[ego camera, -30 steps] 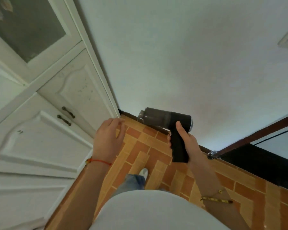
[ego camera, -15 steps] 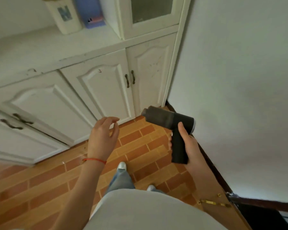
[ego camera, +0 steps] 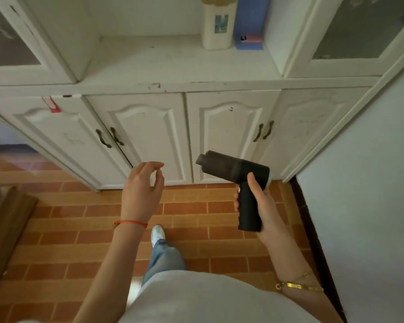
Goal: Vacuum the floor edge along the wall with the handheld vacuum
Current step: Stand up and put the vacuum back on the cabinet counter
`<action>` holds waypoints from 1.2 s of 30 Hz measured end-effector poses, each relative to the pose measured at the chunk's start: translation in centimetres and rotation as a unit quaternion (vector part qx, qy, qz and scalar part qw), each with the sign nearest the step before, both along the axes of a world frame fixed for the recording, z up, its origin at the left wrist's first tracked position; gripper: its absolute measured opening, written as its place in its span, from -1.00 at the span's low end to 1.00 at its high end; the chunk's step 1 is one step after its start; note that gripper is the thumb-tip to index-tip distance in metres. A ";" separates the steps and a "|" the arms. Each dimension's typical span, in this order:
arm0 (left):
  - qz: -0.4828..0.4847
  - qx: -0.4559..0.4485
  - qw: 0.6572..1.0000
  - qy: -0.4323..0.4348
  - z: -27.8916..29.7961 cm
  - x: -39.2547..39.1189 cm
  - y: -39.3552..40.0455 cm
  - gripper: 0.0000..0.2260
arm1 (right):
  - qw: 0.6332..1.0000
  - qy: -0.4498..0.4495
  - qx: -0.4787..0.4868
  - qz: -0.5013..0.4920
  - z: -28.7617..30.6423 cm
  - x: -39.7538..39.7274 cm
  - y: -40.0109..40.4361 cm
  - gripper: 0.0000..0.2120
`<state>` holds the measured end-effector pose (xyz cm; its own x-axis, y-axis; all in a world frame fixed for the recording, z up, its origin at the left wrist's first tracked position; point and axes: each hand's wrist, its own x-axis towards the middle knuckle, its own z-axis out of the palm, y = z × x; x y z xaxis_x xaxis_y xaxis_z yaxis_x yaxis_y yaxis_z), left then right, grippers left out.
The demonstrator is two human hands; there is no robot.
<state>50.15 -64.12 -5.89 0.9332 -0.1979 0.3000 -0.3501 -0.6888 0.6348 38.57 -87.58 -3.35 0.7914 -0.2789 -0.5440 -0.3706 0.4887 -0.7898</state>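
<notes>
Above the brick-patterned floor (ego camera: 84,231), near its right edge by the wall (ego camera: 369,187), my right hand (ego camera: 261,201) is wrapped around the grip of the black handheld vacuum (ego camera: 238,180), its nozzle pointing left toward the white cabinet (ego camera: 149,127). My left hand (ego camera: 141,190) hangs empty, fingers loosely curled, thumb and forefinger nearly meeting, well clear of the vacuum.

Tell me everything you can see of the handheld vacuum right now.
The handheld vacuum is matte black and pistol-shaped: a smoky translucent barrel narrowing to a short round nozzle, a silver ring at the rear, a textured grip below. The right hand wraps the grip. It is held in the air, nozzle pointing left and slightly up, in front of the white cabinet doors.
</notes>
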 end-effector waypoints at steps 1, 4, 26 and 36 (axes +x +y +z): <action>0.008 -0.001 1.000 -0.002 0.0 1.7 0.9 -0.81 | 1.000 -0.003 0.007 0.004 0.0 1.8 0.8 -0.55; 0.021 0.003 1.000 -0.015 0.2 7.8 3.6 -0.80 | 1.000 0.001 0.020 0.006 -0.2 7.4 3.2 -0.58; 0.012 0.099 0.993 -0.064 -1.7 46.4 7.0 -0.77 | 0.997 -0.008 0.040 -0.065 1.6 38.8 12.3 -0.65; 0.091 0.084 0.992 -0.012 -3.7 48.9 5.6 -0.65 | 0.999 0.019 -0.018 -0.028 1.1 46.2 9.1 -0.46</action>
<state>99.07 -58.51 -9.57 0.9514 -0.0753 0.2986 -0.2227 -0.8379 0.4984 84.77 -78.50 -2.22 0.7530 -0.3421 -0.5622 -0.3732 0.4817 -0.7929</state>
